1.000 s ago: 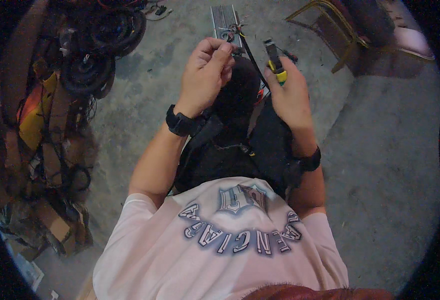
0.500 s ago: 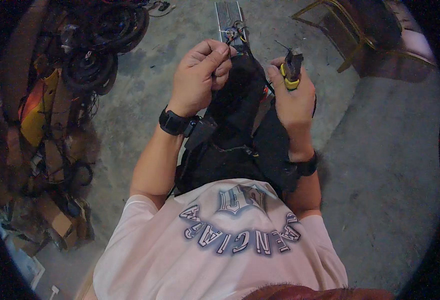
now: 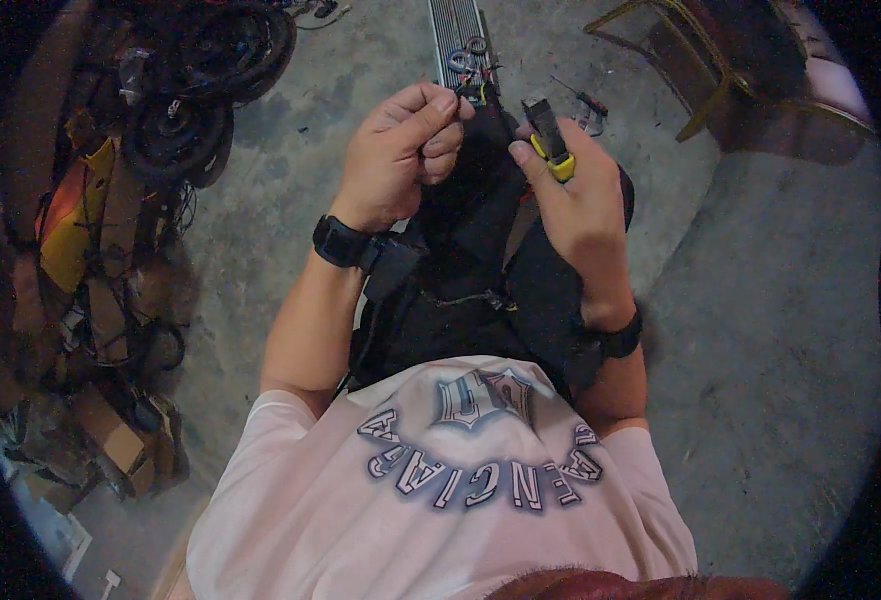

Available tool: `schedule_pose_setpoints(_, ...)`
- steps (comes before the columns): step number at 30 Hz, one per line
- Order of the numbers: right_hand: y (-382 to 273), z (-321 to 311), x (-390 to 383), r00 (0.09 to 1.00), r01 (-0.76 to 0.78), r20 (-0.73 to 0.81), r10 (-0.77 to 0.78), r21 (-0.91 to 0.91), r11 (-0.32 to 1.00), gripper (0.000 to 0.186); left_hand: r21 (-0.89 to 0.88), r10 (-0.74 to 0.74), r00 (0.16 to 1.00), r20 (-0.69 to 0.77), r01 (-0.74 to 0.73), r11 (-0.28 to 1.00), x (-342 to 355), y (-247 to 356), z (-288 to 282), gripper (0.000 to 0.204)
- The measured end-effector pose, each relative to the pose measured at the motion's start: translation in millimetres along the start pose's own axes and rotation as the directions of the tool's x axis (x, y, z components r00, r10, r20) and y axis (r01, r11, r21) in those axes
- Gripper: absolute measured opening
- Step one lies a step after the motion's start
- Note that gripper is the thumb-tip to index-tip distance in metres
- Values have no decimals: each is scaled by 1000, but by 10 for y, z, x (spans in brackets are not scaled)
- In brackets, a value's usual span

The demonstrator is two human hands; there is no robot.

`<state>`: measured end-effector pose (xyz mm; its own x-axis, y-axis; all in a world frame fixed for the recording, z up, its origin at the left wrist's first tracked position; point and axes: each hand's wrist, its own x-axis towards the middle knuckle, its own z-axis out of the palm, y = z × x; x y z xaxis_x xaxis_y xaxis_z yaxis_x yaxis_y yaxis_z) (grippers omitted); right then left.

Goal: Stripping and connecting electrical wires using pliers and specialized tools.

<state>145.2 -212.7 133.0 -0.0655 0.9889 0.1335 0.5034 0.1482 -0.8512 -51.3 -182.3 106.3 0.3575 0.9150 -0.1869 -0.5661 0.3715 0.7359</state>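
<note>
My left hand is closed in a pinch on a thin dark wire whose end shows just past the fingertips. Beside it lies a long ribbed grey metal piece, with a bundle of loose coloured wires at its near end. My right hand is wrapped round a yellow-and-black hand tool, too blurred to name its kind. The tool's blocky dark head tilts up and to the left, apart from the left fingers. Below the hands a short cable with a connector rests over my dark trousers.
On the floor beyond my right hand lies a screwdriver-like tool. A metal-framed chair stands at the far right. Along the left are black wheels, an orange-yellow panel, and cardboard boxes.
My right hand has turned and moved slightly left, swinging the tool's head toward the wires. The floor tool behind it shows more fully. My left hand has hardly moved.
</note>
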Motion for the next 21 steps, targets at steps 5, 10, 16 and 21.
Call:
schedule_pose_setpoints(5,1,8,-3,996,-60,77,54,81,995,26,-35,-19,999,33,20,999,1,-11,-29,20)
schedule_pose_setpoints(10,58,35,17,994,-102,45,99,59,993,30,-32,-39,999,29,40,999,-5,3,-34,21)
schedule_pose_setpoints(16,30,-19,21,989,-125,96,112,139,982,29,-56,-44,996,83,48,997,6,20,-65,20)
schedule_pose_setpoints(21,-118,-198,-37,968,-240,152,202,311,920,23,-75,-49,993,103,57,996,-64,70,2,21)
